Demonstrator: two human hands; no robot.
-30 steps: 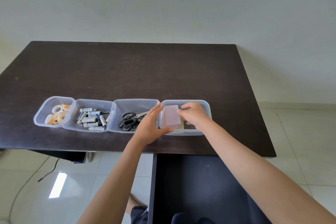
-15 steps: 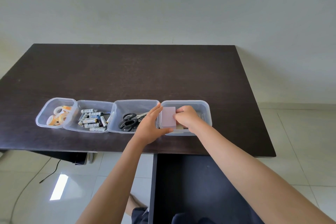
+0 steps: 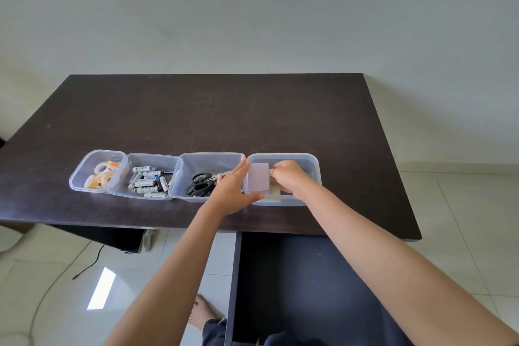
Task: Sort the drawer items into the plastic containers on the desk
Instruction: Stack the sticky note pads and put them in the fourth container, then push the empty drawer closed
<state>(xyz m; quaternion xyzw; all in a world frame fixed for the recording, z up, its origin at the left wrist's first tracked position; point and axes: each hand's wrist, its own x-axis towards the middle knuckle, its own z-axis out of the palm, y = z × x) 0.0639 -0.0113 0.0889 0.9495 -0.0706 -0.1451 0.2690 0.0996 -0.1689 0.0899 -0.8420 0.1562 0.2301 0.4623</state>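
Observation:
Four clear plastic containers stand in a row near the desk's front edge. From the left they hold tape rolls (image 3: 97,175), batteries (image 3: 147,181), black scissors (image 3: 200,185) and note pads. In the rightmost container (image 3: 313,166) a pink note pad (image 3: 257,177) stands at the left end, with a pale yellow pad (image 3: 275,191) beside it. My left hand (image 3: 231,189) clasps that container's left end, thumb on its near wall and fingers along its side. My right hand (image 3: 286,178) is inside the container, fingertips pinched on the pink pad's right edge.
The dark wooden desk (image 3: 213,115) reaches back to a pale wall. Below its front edge a dark drawer (image 3: 280,275) is pulled open under my right arm. A black cable (image 3: 90,264) lies on the tiled floor at the left.
My right hand has slid left inside the rightmost container, up to the pink pad's edge. My left hand has stayed at the container's left end.

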